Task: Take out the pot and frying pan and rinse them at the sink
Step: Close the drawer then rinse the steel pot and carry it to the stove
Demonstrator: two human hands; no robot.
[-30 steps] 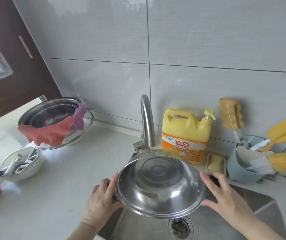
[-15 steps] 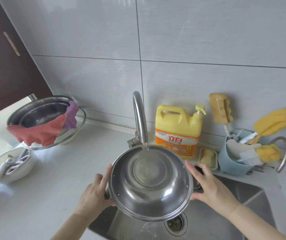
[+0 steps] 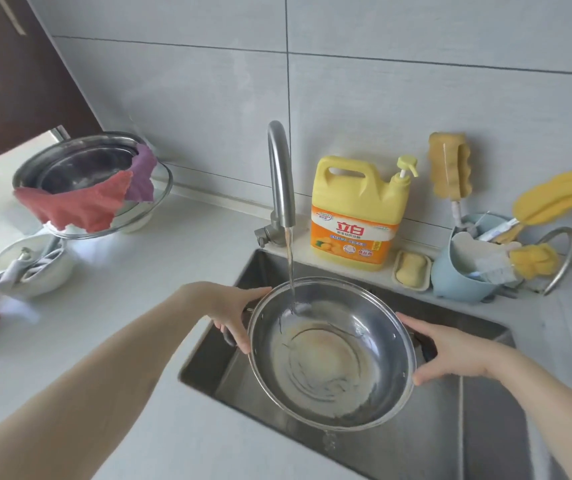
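A round stainless steel pot [image 3: 333, 355] hangs tilted over the sink [image 3: 450, 427], its inside facing me. Water runs from the steel tap [image 3: 279, 174] onto the pot's upper inner wall, and some spills over the lower rim. My left hand [image 3: 234, 313] grips the dark handle on the pot's left side. My right hand [image 3: 450, 351] grips the handle on the right side. No frying pan shows.
Behind the sink stand a yellow detergent jug [image 3: 357, 216], a soap dish [image 3: 411, 270] and a blue holder [image 3: 464, 271] with yellow sponge brushes. On the counter at left are stacked steel bowls [image 3: 80, 168] draped with red and purple cloths, and a white bowl [image 3: 28, 268].
The pot has been lowered and tipped from bottom-up to inside-up under the tap. Water now lands inside it. Both hands kept their hold on its sides.
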